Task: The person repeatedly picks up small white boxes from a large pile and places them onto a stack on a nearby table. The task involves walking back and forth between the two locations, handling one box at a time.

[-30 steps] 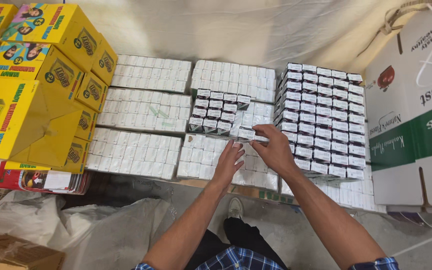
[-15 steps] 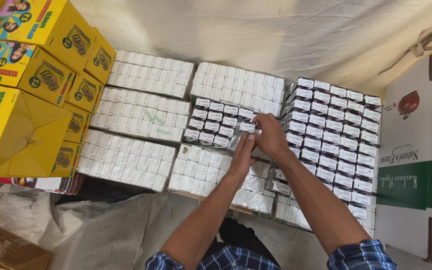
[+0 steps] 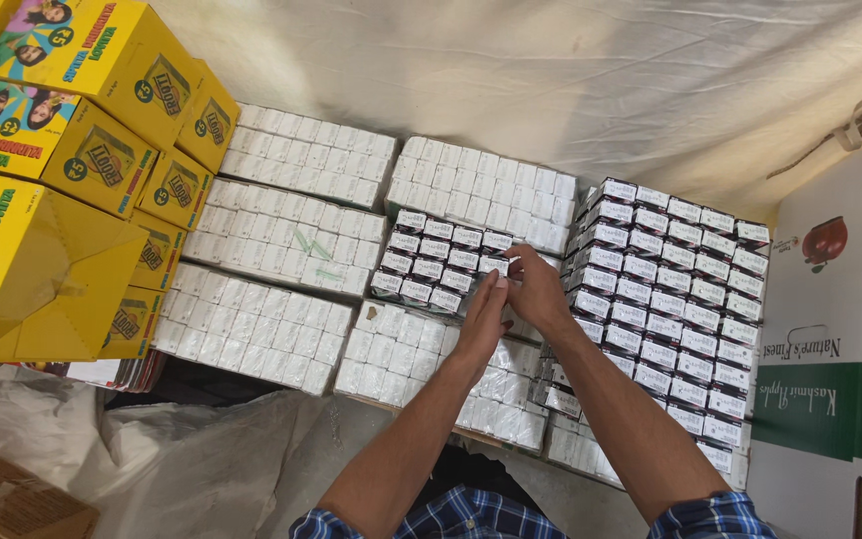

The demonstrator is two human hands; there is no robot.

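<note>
Both hands meet over a short stack of small dark-and-white printed cartons point(image 3: 436, 262) lying on white wrapped packs point(image 3: 421, 349). My right hand point(image 3: 538, 287) pinches one small carton point(image 3: 496, 265) at the right end of the stack's second row. My left hand point(image 3: 484, 317) is flat, fingers together, its fingertips pressed against the stack's near right edge below that carton. A taller block of the same small cartons point(image 3: 665, 289) stands just right of my right forearm.
Several blocks of white wrapped packs point(image 3: 281, 235) fill the middle. Yellow printed cartons point(image 3: 62, 170) are piled at the left. A large white and green fruit carton point(image 3: 840, 349) stands at the right. A pale cloth point(image 3: 511, 70) hangs behind. Plastic sacks point(image 3: 122, 449) lie below left.
Both hands moved from the near edge of the white packs up to the small stack. My right hand carried a small carton there and holds it in the second row.
</note>
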